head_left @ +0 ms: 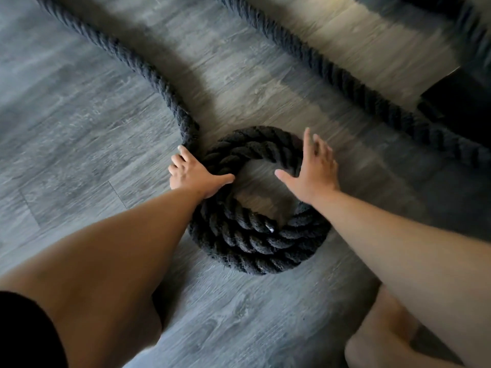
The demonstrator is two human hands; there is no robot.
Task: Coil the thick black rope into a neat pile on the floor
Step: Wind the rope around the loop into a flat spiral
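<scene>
Dim; bright floor (332,33) patch upper right; right hand (313,168) motion-blurred (edges smeared too).

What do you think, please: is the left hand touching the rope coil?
Touching. The head view shows the left hand gripping the rope coil at its left side, thumb lying across the strands.

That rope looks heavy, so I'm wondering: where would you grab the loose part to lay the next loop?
Probably grip the loose rope just before it joins the coil, beside the left hand. Come from above on the outer left: it lies flat on the floor and already bends toward the coil there.
</scene>
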